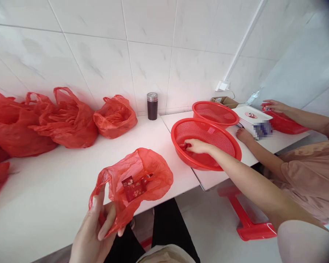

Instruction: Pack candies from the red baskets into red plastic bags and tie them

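The left hand (90, 230) is raised at the table's (57, 190) near edge, thumb up, its fingers curled round the side of a red plastic bag (156, 166) that gapes open with dark red packets (133, 189) inside. The right arm stretches forward over the near rim of a red basket (181, 155); the right hand (199, 146) dips inside, fingers narrowed on a small red item (184, 146), mostly hidden. A second basket (199, 106) stands just behind, a dark tumbler (152, 109) near the wall, stuffed red bags (115, 118) to the left. At right, a co-worker's hand (244, 135) rests near a white box (253, 115).
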A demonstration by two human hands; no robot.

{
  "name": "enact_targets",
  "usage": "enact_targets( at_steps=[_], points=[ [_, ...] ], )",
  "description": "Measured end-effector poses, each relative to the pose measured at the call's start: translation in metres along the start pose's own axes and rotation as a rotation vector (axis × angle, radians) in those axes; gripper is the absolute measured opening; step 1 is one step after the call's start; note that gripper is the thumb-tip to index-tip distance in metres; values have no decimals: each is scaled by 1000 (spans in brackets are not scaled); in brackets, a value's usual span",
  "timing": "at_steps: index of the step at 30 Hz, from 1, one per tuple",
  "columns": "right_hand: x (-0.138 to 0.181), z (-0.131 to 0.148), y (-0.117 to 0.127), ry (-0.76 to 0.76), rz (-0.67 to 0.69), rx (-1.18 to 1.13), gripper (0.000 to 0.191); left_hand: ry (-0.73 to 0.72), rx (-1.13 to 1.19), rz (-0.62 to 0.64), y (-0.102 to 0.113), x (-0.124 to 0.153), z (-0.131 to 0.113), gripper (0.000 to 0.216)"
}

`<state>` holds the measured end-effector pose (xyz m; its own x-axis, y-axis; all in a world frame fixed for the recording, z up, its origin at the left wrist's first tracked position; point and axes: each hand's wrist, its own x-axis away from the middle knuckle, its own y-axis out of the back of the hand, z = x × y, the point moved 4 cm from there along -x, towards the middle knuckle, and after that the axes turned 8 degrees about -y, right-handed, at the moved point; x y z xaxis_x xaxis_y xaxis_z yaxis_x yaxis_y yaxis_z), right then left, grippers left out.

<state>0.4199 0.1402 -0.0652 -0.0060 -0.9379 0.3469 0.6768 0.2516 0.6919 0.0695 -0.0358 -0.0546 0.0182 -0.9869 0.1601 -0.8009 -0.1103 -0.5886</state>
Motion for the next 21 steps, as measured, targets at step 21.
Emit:
enact_targets(
  at_steps=[21],
  points=[
    [59, 136, -149, 490, -13, 363, 41, -137, -253, 51, 29, 8, -39, 42]
  ],
)
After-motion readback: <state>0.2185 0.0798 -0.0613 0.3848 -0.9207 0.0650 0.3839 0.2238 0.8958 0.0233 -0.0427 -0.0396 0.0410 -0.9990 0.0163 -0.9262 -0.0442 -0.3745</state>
